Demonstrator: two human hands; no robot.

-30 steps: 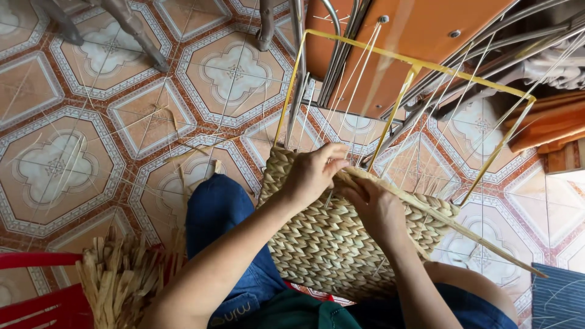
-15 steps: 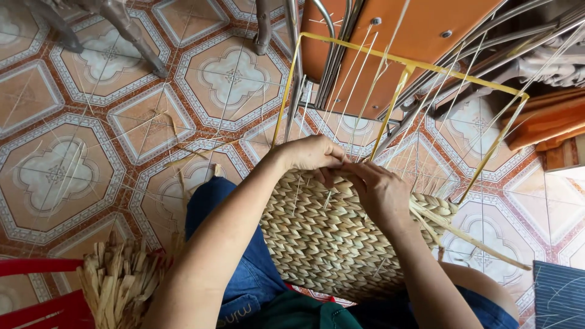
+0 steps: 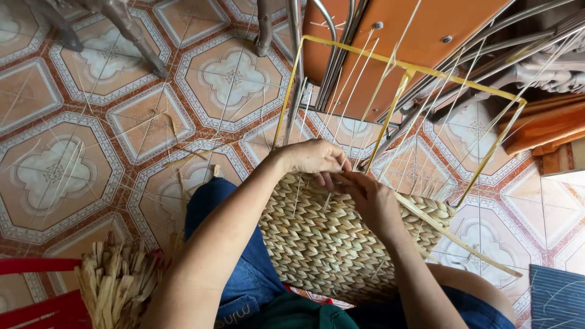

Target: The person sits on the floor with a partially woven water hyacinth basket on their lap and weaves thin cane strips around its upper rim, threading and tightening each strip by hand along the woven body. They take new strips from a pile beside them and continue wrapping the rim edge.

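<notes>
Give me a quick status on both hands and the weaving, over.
Left hand and right hand both pinching strands at the woven panel's top edge. Panel sits on yellow wire frame, across the lap. Loose straw bundle lower left, clear of hands.

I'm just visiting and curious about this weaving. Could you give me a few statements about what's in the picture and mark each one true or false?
1. Both hands are at the top edge of the woven basket. True: the left hand and the right hand meet there.
2. The wire frame above the weave is blue. False: it is yellow.
3. A bundle of dried straw strips lies to the person's left. True.
4. The floor is plain grey concrete. False: it is patterned tile in orange and white.
5. The basket rests on a table. False: it sits on the person's lap, over blue trousers.
</notes>
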